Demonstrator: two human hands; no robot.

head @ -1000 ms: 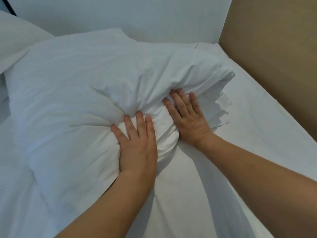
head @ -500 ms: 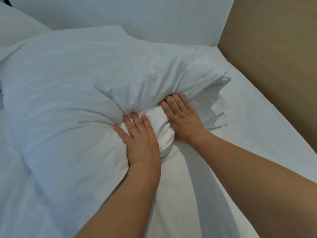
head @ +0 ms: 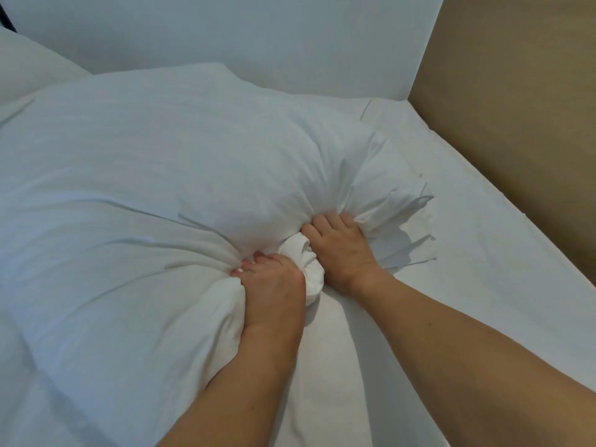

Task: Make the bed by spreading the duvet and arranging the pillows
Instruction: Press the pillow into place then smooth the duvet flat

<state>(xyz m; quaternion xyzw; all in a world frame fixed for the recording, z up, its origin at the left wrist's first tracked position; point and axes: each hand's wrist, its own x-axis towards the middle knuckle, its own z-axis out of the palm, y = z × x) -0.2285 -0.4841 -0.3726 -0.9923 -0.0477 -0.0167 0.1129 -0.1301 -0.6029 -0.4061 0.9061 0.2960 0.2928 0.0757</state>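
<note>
Since a second ago my fingers have gone from lying flat on the pillow [head: 167, 175] to digging into it, their tips now buried in its near edge. Nearest me, my left hand [head: 274, 282] has its fingers curled into the fabric, gathering creases that fan out to the left. Just beside it, my right hand [head: 338, 250] grips the same edge, fingers tucked under the bulge, with a bunched roll of pillowcase [head: 308, 269] squeezed up between the two hands. Both hands clutch the cloth tightly. Beyond them the pillow lies plump on the white sheet [head: 467, 253], reaching back to the white headboard [head: 258, 33]. A second pillow [head: 29, 66] shows at far left, and a tan wall [head: 516, 91] borders the bed on the right.
</note>
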